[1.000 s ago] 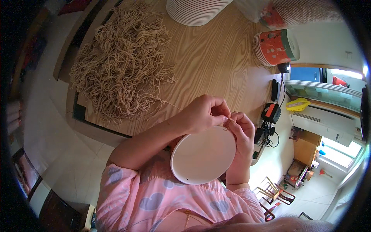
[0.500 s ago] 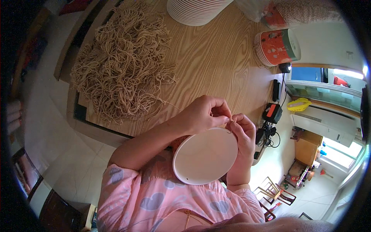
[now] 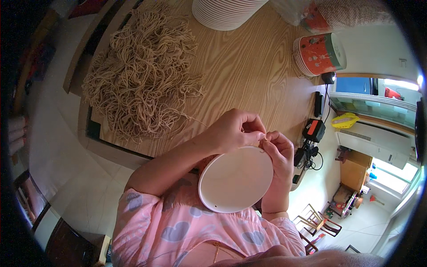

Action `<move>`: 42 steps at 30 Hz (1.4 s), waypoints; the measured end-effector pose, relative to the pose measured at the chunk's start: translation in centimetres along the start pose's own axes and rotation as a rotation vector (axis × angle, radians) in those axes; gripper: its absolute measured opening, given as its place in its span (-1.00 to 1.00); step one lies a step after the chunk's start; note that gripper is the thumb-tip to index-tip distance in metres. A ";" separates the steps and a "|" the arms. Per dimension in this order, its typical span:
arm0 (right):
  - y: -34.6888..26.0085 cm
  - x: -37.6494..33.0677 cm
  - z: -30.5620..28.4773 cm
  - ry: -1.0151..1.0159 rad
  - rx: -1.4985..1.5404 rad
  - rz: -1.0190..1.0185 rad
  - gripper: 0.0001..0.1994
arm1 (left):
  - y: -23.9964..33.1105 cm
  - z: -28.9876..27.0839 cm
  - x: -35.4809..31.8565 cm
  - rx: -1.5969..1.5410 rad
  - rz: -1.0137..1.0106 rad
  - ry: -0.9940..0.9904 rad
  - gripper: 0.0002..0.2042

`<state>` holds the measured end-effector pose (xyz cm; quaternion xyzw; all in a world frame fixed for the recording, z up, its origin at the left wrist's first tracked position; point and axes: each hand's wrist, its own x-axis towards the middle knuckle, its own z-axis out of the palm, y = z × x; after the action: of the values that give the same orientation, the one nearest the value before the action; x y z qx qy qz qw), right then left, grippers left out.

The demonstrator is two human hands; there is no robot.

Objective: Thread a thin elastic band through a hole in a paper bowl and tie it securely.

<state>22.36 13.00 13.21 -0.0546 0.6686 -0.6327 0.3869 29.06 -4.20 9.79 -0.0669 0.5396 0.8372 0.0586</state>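
Observation:
A paper bucket (image 3: 235, 182) with a white inside and an orange outer wall rests against my chest, its round mouth tilted up toward me. One small dark hole shows near its rim, on the side closest to my body. At the opposite rim, my left hand (image 3: 235, 130) and my right hand (image 3: 280, 153) meet fingertip to fingertip, both closed in a pinch on a thin beige string (image 3: 262, 150). The bit between the fingertips is mostly hidden. A strand runs from a tangled heap of beige string (image 3: 142, 75) to behind my left hand.
On the wood-grain table (image 3: 249, 66) stand a stack of white-rimmed buckets (image 3: 227, 13) at the far edge and an orange-and-green bucket stack (image 3: 316, 53) at right. Bagged buckets (image 3: 351, 15) lie behind. A black adapter (image 3: 314, 129) with cables sits along the right edge.
Both hands stay at the rim, with only a slight shift of the left fingers. The bucket has tipped or moved by a hair.

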 end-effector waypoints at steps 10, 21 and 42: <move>0.0 0.1 -0.1 -0.038 -0.024 -0.031 -0.95 | -0.1 -0.2 0.1 0.039 0.015 0.002 -0.92; -0.1 0.1 0.0 -0.014 0.025 -0.002 -0.97 | 0.4 -0.1 -0.1 0.048 0.048 -0.001 -0.90; -0.1 0.3 0.2 -0.043 -0.067 -0.060 -0.94 | 0.2 0.1 0.5 0.050 0.031 0.021 -0.92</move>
<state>22.21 12.64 13.15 -0.1011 0.6791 -0.6199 0.3800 28.56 -4.16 9.91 -0.0656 0.5621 0.8234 0.0418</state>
